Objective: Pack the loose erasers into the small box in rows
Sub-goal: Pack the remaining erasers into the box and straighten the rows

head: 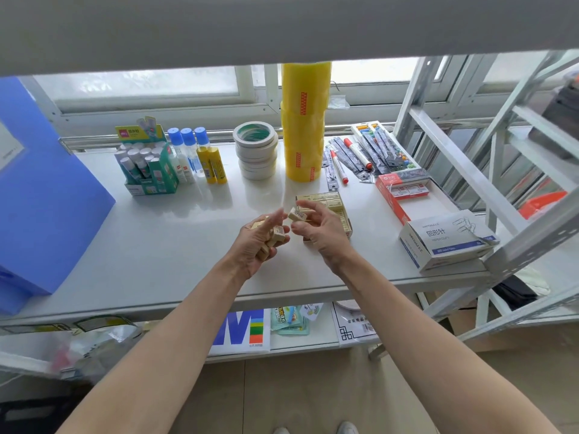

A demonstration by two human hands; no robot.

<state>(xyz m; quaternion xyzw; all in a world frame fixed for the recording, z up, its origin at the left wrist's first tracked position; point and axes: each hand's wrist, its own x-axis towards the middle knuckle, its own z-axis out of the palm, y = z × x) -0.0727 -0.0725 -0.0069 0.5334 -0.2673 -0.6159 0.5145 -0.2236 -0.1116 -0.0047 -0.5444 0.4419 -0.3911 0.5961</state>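
At the centre of the frame the left hand (261, 242) was cupped palm-up over the worktop (175, 233), its grip closed around a bunch of loose erasers (275, 236). Just right of it, the right hand (319, 228) pinched a single eraser (297, 215) between thumb and fingertips, the two hands close but not touching. Behind the right hand, partly hidden by it, sat the small box (336, 211) with pale erasers lying flat in rows; how full it was could not be told.

In the upper left, a green carton (150, 170) held upright glue sticks, with bottles (188, 158) standing beside it. A stack of tape rolls (255, 150) and a tall yellow tape column (305, 120) stood upper centre. In the upper right, a white tray (385, 145) held pens and coloured pins. Right of the small box lay an open red box (404, 192), and nearer the worktop's edge a white clip box (445, 239), closed. A blue folder (47, 195) filled the left edge.
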